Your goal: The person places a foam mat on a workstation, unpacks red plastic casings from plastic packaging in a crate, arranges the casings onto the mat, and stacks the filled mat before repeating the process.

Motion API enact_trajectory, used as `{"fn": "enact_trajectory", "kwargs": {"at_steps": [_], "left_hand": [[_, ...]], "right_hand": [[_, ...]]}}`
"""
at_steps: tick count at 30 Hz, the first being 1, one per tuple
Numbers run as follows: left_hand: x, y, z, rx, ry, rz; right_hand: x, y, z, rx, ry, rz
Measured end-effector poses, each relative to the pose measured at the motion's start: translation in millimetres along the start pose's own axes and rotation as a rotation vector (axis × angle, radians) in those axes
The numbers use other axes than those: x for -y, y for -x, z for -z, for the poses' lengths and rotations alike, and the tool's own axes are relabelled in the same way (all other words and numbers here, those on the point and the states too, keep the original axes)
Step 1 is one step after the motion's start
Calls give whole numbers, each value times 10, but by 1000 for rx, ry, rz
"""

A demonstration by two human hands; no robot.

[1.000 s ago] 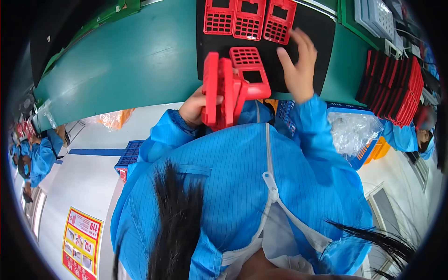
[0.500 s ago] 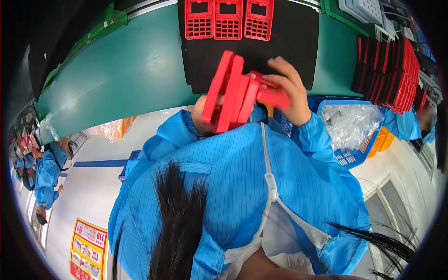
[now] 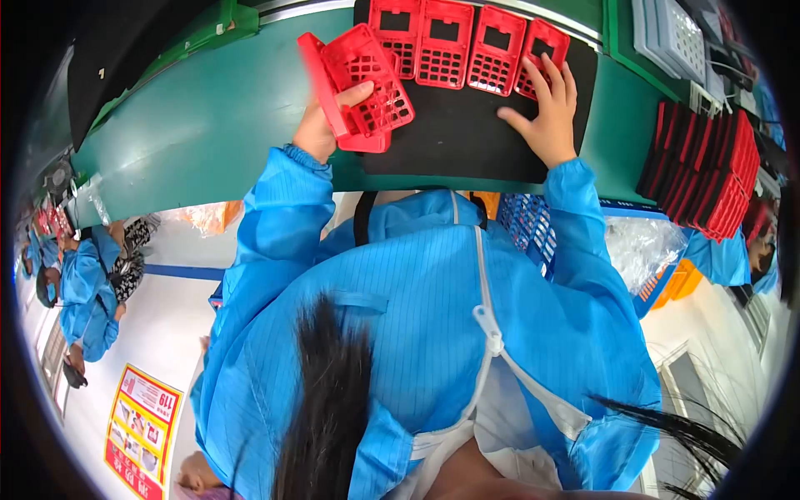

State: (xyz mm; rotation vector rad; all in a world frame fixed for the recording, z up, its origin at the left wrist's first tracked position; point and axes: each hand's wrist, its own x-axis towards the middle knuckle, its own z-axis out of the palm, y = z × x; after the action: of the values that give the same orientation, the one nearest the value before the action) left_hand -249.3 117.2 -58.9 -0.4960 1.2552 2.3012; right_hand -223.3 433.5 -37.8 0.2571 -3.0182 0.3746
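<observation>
My left hand (image 3: 321, 125) grips several red calculator housings (image 3: 367, 79) above the left side of the black mat (image 3: 467, 137). Its thumb presses on the front one, which shows a grid of key holes. At the far edge of the mat, more housings lie side by side: a leftmost one (image 3: 393, 23), partly hidden by the held ones, then a second (image 3: 442, 43) and a third (image 3: 497, 52). Over the lower part of the rightmost housing (image 3: 546, 37) is my right hand (image 3: 552, 121), fingers spread and thumb apart. Fingertips seem to touch that housing.
Stacked red-and-black pieces (image 3: 708, 167) stand at the table's right end. White panels (image 3: 662, 37) lie at the back right. Below the table edge is a blue basket (image 3: 654, 292) with clear plastic bags (image 3: 642, 246). Other people in blue work at far left (image 3: 87, 283) and right.
My hands have parted from in front of my chest. The left carried its housings up and left; the right reached to the row's right end. The row has grown from three housings to several.
</observation>
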Motion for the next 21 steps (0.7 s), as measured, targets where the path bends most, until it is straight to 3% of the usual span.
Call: {"fn": "enact_trajectory", "kwargs": {"at_steps": [5,7,9,10,11,12,14,17,18,19,21], "left_hand": [[-201,143,-46,-5,-73,60],[-286,361,-171,-21,61,130],[-236,508,-264,83,247,169],[-170,561,-469,199,355,2],[-87,674,-574,142,413,111],[221,705,-546,77,323,42],[422,781,-720,-15,78,-114],[607,982,-645,24,46,-141],[630,1000,-659,42,-6,-148],[652,1061,-712,45,-2,-195],[587,1184,-734,45,96,129]], "right_hand": [[201,-100,81,-134,-28,-56],[443,92,270,-142,-230,-195],[806,144,268,142,-1182,-435],[1023,222,139,261,-1538,-493],[1270,301,-45,322,-1830,-407],[1354,512,-169,426,-1829,-674],[1499,483,121,399,-1810,-885],[1419,541,310,534,-1817,-832],[1359,542,380,563,-1622,-780],[1349,585,409,571,-1625,-767],[1321,640,462,564,-1539,-791]]}}
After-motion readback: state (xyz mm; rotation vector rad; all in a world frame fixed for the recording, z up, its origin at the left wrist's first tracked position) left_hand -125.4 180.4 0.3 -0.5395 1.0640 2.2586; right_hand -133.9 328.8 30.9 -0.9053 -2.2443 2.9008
